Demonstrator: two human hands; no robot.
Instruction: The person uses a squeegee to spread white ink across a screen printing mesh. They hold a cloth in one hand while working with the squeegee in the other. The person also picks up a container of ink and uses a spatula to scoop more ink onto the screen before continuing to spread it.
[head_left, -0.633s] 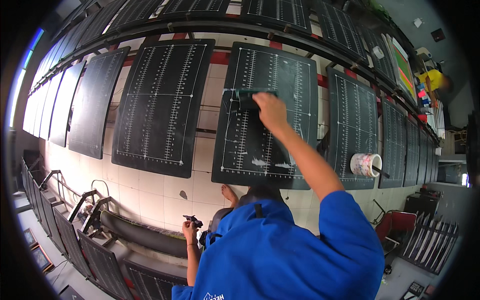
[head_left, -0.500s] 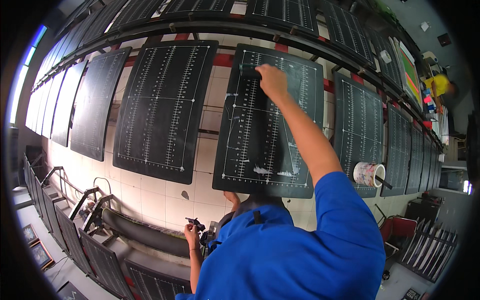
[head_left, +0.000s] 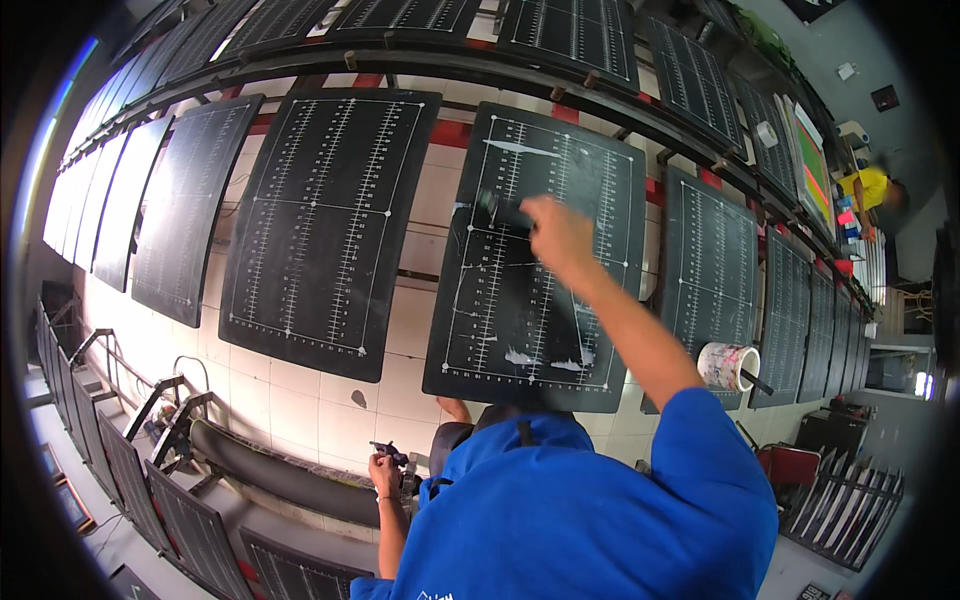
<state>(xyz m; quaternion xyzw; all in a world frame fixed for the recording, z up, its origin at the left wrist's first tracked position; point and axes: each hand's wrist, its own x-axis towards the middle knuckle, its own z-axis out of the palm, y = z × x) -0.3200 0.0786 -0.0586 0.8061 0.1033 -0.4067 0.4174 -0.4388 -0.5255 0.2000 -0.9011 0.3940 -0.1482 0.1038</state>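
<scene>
1. Head view: the white-ruled black board [head_left: 515,310] carries whitish smears [head_left: 518,357]; pale tiles [head_left: 310,402] and similar boards [head_left: 320,270] surround it.
2. Right of that board, a stained white bucket [head_left: 722,367] holds a dark stick [head_left: 757,382].
3. The right hand [head_left: 562,238] grips a blurred dark tool [head_left: 506,211] over the board's far half.
4. Off the board's near-left corner, the left hand [head_left: 383,474] pinches a small dark object [head_left: 391,453].

Two hands [head_left: 562,240], one spattered bucket [head_left: 720,366], one red chair [head_left: 794,467]

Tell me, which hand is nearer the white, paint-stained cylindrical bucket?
Right. The right hand is over the black rectangular board, up and left of the bucket; the left hand is much farther left, lower in view.
</scene>
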